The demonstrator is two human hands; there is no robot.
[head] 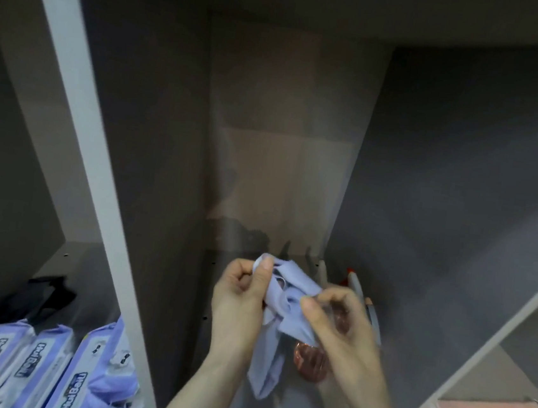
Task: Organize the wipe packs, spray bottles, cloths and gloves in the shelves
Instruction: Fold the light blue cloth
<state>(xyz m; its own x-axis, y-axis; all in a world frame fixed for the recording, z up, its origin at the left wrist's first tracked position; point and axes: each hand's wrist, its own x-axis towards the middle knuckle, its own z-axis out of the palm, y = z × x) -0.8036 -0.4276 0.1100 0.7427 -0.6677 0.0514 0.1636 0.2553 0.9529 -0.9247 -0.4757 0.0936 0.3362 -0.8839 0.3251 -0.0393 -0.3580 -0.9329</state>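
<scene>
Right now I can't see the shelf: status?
Left hand and right hand both pinching the lavender cloth, unfolded. Spray bottles stand behind it in the compartment.

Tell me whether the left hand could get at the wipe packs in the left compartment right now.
Probably not yet: the left hand grips the lilac cloth together with the right hand, and the shelf divider stands between it and the wipe packs.

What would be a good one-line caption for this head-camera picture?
Both hands, left hand and right hand, pinch a pale blue cloth before the middle shelf, wipe packs lined up alongside.
</scene>
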